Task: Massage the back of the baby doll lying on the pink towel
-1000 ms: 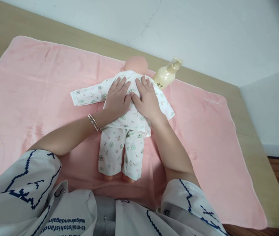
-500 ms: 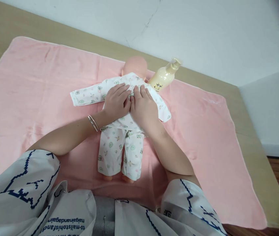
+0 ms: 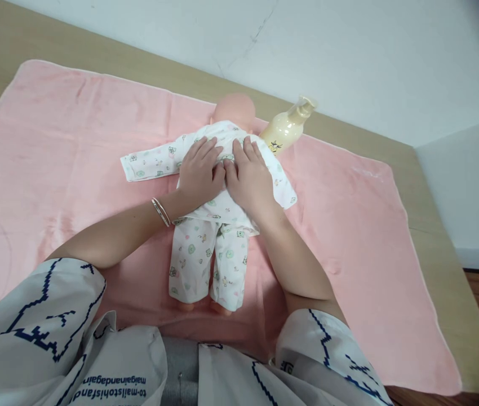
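The left hand [image 3: 200, 173] lies on the upper torso of a clothed doll [image 3: 227, 207], its fingers slightly spread; the doll rests on a pink blanket [image 3: 96, 129] over the tabletop [image 3: 444, 239], head toward twelve o'clock. The right hand [image 3: 251, 179] lies alongside, fingers slightly parted, with a pump bottle [image 3: 284, 131] at its one o'clock.

The head camera looks forward and down, from near the doll [image 3: 227, 207].

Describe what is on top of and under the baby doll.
On top, the left hand and right hand rest on the patterned white shirt of the baby doll. The pink blanket spreads out from beneath; the part directly under the doll is hidden.
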Action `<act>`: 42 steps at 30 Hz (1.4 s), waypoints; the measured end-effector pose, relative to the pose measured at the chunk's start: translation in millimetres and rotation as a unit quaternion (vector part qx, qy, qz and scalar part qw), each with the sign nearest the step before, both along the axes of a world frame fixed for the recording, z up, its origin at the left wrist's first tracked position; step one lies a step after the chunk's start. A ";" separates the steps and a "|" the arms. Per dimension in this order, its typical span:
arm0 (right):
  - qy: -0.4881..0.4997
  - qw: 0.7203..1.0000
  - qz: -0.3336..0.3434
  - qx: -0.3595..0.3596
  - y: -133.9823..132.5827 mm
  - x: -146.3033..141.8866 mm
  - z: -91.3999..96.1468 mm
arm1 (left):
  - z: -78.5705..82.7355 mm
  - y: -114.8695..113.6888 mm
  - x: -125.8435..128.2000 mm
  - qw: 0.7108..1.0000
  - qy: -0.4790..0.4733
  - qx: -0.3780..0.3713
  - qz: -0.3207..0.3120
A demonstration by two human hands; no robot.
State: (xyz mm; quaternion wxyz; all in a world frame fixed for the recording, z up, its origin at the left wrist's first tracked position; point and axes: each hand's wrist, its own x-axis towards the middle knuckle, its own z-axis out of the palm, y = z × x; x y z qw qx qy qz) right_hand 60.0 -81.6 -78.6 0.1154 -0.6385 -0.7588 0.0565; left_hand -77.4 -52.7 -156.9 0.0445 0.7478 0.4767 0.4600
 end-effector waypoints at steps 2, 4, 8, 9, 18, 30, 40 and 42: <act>0.019 1.000 0.006 0.002 7.1 4.2 -5.6 | -1.5 2.9 1.3 1.000 -0.007 -0.022 -0.004; 0.036 0.999 0.013 0.009 12.4 7.5 -11.8 | -3.4 6.8 2.3 0.999 -0.013 -0.042 -0.012; 0.059 0.998 0.019 0.023 15.3 9.0 -18.9 | -7.5 13.1 2.0 0.998 -0.017 -0.053 -0.028; 0.060 0.998 0.019 0.025 15.0 8.7 -19.2 | -8.3 13.9 1.6 0.998 -0.018 -0.051 -0.030; 0.050 0.998 0.018 0.034 13.2 7.0 -18.5 | -4.6 12.4 -0.1 0.997 -0.009 -0.062 -0.038; 0.055 0.998 0.034 0.027 23.4 22.0 -17.2 | -7.8 9.0 3.0 0.997 -0.045 -0.061 -0.010; 0.026 0.999 0.033 0.030 21.4 18.9 -15.8 | 0.1 8.7 3.2 0.999 0.006 -0.041 -0.027; 0.031 0.998 0.042 0.028 20.1 18.2 -14.0 | 1.8 6.2 2.4 0.999 0.019 -0.028 -0.035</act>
